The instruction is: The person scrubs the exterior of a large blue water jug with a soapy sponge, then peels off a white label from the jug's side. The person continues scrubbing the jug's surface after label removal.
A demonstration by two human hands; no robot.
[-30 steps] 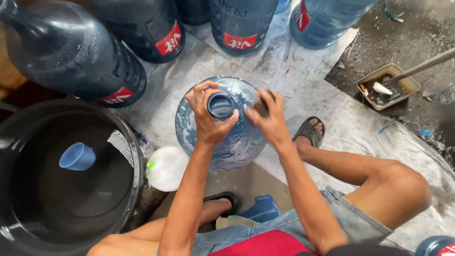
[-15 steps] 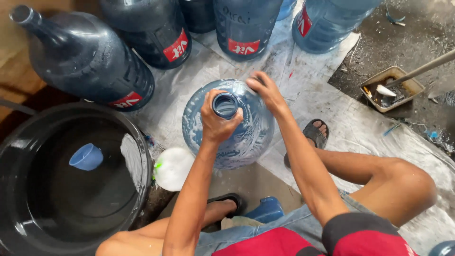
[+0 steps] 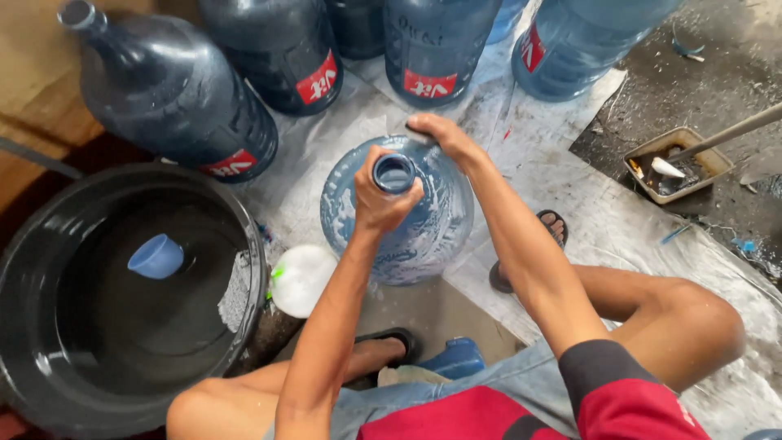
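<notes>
Water jug [image 3: 423, 236], soapy and upright between the person's feet, was gripped at its open neck by the left hand [image 3: 381, 200], fingers curled tight round it. Half a second earlier the right hand [image 3: 440, 134] sat nearer the neck; it had slid to the far shoulder, palm seemingly flat, so scrubbing was moving round. Beyond stood dark jugs [image 3: 187, 98].

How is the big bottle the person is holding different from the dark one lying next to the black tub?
The held bottle stands upright, its open mouth facing up; the dark bottle leans over on its side. The held bottle is pale blue with white suds on it; the dark bottle looks deep blue-black with no suds, and carries a red label. The left hand grips the held bottle's neck and the right hand touches its shoulder; nobody touches the dark bottle. Both are large, round water jugs.
</notes>
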